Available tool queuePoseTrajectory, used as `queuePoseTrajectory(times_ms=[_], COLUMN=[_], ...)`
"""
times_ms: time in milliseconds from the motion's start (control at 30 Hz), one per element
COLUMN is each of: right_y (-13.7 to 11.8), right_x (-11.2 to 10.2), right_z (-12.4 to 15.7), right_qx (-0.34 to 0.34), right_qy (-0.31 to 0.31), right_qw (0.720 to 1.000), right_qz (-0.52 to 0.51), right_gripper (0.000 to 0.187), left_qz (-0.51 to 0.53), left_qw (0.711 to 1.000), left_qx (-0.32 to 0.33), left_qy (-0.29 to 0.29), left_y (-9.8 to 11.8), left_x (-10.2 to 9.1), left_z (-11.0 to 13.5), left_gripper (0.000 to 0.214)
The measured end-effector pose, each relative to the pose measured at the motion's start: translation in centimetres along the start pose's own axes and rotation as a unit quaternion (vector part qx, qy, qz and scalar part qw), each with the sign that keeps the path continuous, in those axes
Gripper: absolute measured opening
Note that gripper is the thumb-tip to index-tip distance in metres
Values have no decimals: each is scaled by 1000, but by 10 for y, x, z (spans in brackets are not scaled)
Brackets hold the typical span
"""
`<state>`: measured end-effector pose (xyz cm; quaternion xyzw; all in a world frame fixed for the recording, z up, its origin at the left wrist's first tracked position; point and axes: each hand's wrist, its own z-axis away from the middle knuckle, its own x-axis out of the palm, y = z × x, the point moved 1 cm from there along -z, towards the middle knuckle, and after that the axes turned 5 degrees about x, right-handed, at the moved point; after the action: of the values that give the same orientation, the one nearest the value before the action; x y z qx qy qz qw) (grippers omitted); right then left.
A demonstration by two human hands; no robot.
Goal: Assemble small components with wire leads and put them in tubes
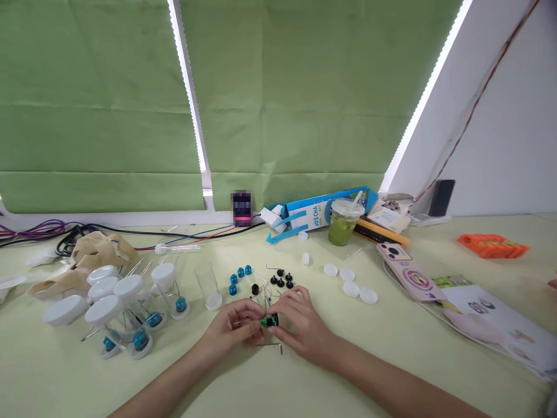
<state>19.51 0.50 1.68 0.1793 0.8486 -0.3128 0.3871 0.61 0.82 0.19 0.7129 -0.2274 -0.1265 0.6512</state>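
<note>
Over the middle of the table, my left hand (237, 325) and my right hand (300, 325) pinch a small green-and-black knob-like part (270, 320) between them. Thin metal rods stick out near my fingertips; which hand holds them is hard to tell. Below the hands lies a bent hex key (274, 346). Just beyond my fingers are several black knob-like parts (281, 283) and a separate black piece (255, 289). Several blue round parts (233, 278) form a curved row to their left. A transparent tube (208, 284) stands upright beyond my left hand.
Several white-capped transparent containers (104, 310) with blue parts inside crowd the left. White round lids (351, 288) lie to the right. Behind them stand a green drink cup (342, 223) and a blue bag (313, 212). A pink phone (411, 273) and an orange packet (491, 246) are farther right.
</note>
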Motion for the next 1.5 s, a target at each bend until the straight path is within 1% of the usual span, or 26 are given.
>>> queuePoseTrajectory(times_ms=[133,200,267,333,400,433,467,500,533,567,600,633,667,700,767,967,1033,1100,1167,1267,1367,1433,1500], right_y=[0,0,0,1,2,3,5,6,7,8,9,10,10,10,11,12,12,12,12,12,12,11,9], right_x=[0,0,0,0,1,2,3,3,4,4,5,5,4,4,3,4,5,5,5,4,4,3,1], right_z=[2,4,5,6,6,6,7,7,7,7,8,8,7,7,7,7,8,8,8,7,6,5,4], right_qx=[-21,-17,-5,6,13,15,18,19,21,23,26,29,32,35,42,68,81,93,96,68,46,46,46], right_qy=[27,41,40,30,33,41,55,72,88,102,114,123,128,130,132,128,128,124,115,100,84,83,89], right_qw=[999,997,997,999,999,999,998,997,996,994,993,992,991,990,989,986,984,983,982,984,985,985,984], right_qz=[39,56,58,45,27,18,12,6,0,-6,-13,-22,-31,-41,-58,-87,-95,-103,-112,-130,-144,-147,-146], right_gripper=[16,15,13,13,14,15,16,17,20,23,26,29,31,31,27,23,23,23,21,19,16,15,14], left_qz=[-56,-88,-139,-223,-321,-369,-413,-452,-481,-501,-511,-516,-521,-523,-529,-539,-540,-536,-522,-487,-459,-457,-475], left_qw=[998,996,989,971,936,911,879,840,799,760,728,706,692,681,670,654,653,661,680,725,768,789,800], left_qx=[4,25,54,87,142,180,226,274,313,339,358,360,355,351,336,332,329,322,312,290,259,234,216], left_qy=[-7,-2,8,15,27,43,79,123,180,238,286,325,351,373,398,414,417,415,409,392,363,339,296], left_y=[9,13,17,19,19,18,18,19,20,21,23,25,27,29,33,32,31,29,27,23,18,13,8], left_x=[5,8,11,14,14,13,10,7,3,-1,-5,-8,-11,-13,-16,-20,-22,-24,-26,-29,-32,-35,-36], left_z=[7,11,15,18,21,22,23,24,24,24,24,22,21,19,16,12,11,9,7,4,0,-1,-2], left_gripper=[20,21,22,25,28,29,29,29,29,27,26,26,27,30,35,45,48,53,59,66,72,71,61])
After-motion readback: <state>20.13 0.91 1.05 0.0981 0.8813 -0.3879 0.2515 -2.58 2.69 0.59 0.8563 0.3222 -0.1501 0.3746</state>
